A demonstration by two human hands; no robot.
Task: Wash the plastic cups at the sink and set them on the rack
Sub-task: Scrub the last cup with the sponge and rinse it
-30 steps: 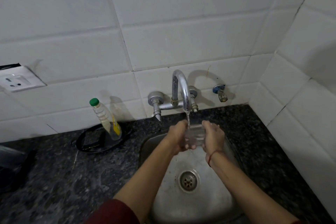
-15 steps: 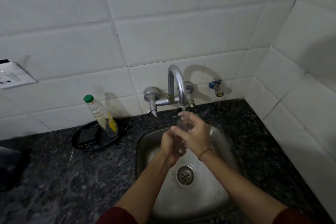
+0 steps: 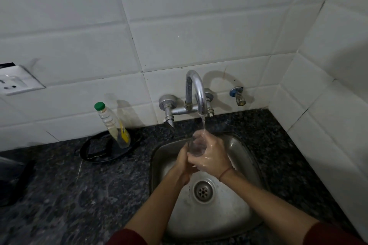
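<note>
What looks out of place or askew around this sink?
Only the green-capped bottle, left of the sink, looks tilted; the wide lens may cause that. Left hand and right hand hold the clear cup under the running tap; nothing spilled.

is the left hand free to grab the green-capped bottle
Probably not yet: left hand and right hand both grip the cup, though nothing stands between it and the bottle.

1 cup [image 3: 196, 147], 1 btl [image 3: 114, 125], 1 sink [image 3: 242, 162].
</note>
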